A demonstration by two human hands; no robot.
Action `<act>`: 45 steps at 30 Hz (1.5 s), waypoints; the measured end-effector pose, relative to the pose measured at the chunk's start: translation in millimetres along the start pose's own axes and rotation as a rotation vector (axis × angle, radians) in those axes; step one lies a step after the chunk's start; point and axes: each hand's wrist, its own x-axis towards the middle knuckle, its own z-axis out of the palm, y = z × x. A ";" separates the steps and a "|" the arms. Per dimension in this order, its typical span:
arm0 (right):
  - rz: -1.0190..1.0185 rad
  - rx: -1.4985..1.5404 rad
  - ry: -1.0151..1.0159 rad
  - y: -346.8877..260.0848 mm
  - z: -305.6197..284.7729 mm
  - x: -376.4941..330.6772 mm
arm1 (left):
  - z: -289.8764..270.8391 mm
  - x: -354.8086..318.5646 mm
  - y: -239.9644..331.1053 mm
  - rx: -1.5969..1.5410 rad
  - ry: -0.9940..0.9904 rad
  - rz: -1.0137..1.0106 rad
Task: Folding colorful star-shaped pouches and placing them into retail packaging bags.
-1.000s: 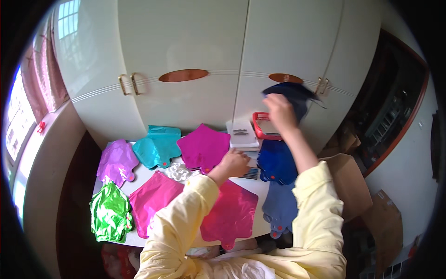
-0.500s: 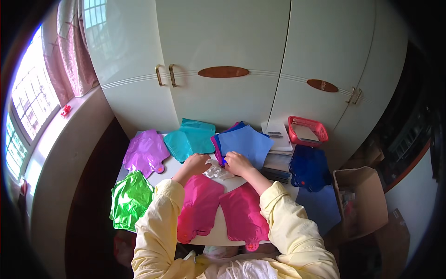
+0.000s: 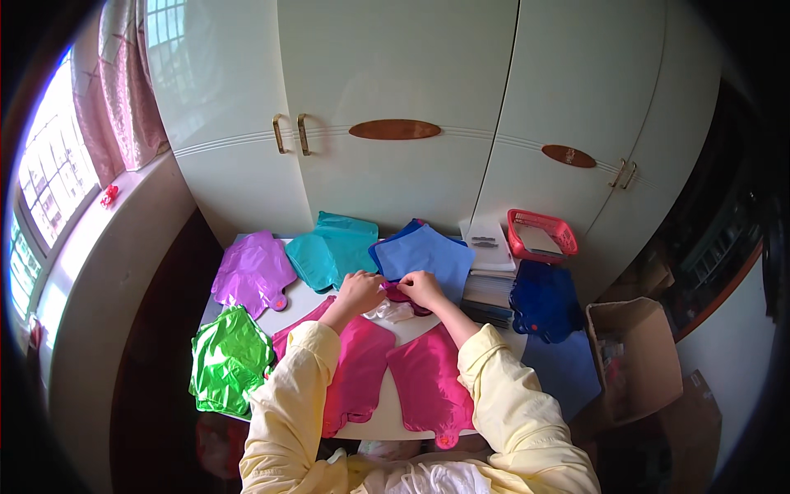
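Observation:
Both my hands meet above the middle of the table, closed on a dark magenta foil balloon (image 3: 401, 294), flat and uninflated. My left hand (image 3: 362, 291) pinches its left side, while my right hand (image 3: 420, 290) grips the right. Under them lies a crumpled white piece (image 3: 390, 311). Nearer me are two pink foil balloons, one by my left forearm (image 3: 362, 362) and one by my right (image 3: 436, 379). Magenta foil also shows beside my left forearm; whether it belongs to the held balloon I cannot tell. Beyond my hands rests a stack of blue foil balloons (image 3: 424, 253).
Purple (image 3: 253, 270), teal (image 3: 333, 247) and green foil balloons (image 3: 230, 362) lie around the table's left side. On the right are stacked white packs (image 3: 491, 284), a red basket (image 3: 543, 235), dark blue foil balloons (image 3: 546, 300) and an open cardboard box (image 3: 634, 358). A cabinet (image 3: 395, 66) stands behind.
Magenta foil that stuck out at the left of the blue stack is now between my hands. More magenta foil shows at my left forearm. My left hand has moved slightly right.

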 end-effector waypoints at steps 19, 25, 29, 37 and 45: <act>0.336 0.733 0.278 32.4 -11.2 21.2 | 16.0 11.5 28.2 0.097 -0.200 0.103; 0.406 0.726 0.767 50.3 -92.5 39.7 | 17.0 17.3 28.8 0.141 -0.282 0.086; 0.171 0.570 0.995 48.3 -164.9 46.3 | 18.4 19.4 31.9 0.152 -0.267 0.112; -0.431 -0.084 1.081 -98.4 -208.3 40.7 | 11.7 14.1 30.1 0.107 -0.275 0.092; -1.146 -0.634 0.647 -170.1 -53.8 84.7 | -33.4 -39.7 -52.0 -0.067 0.088 -0.164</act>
